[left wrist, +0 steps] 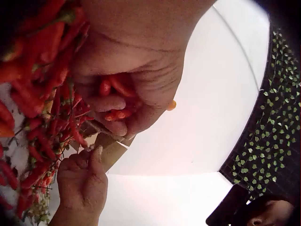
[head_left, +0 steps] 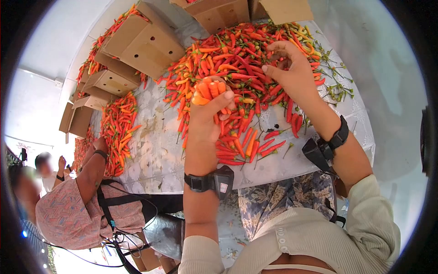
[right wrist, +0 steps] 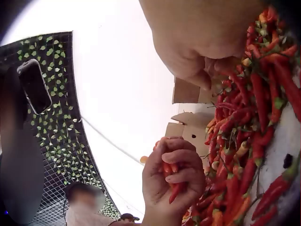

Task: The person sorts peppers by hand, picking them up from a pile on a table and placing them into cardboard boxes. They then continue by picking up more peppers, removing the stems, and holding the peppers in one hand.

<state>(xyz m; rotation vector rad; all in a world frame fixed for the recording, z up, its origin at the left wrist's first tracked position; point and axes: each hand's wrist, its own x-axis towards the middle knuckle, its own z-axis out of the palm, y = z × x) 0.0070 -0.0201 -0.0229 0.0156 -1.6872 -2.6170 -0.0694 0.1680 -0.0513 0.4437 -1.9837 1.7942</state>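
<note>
My left hand [head_left: 211, 102] is curled round a bunch of orange-red chili peppers [head_left: 212, 88], whose smooth ends poke out above the fingers. In the right wrist view, red tips of these held chili peppers [right wrist: 173, 181] show between the fingers and palm. Over the far right part of the chili pile [head_left: 237, 64], my right hand [head_left: 292, 68] is bent with its thumb apart from the fingers, and no pepper shows in its grasp. Red, orange and some yellow peppers make up the pile, many with green stems.
Plucked green stems [head_left: 340, 89] lie to the right on the silvery patterned tablecloth [head_left: 292, 162]. Cardboard boxes [head_left: 143, 45] stand at the back and left. Another chili heap [head_left: 119, 132] lies to the left, where a person in a patterned top [head_left: 68, 214] reaches in.
</note>
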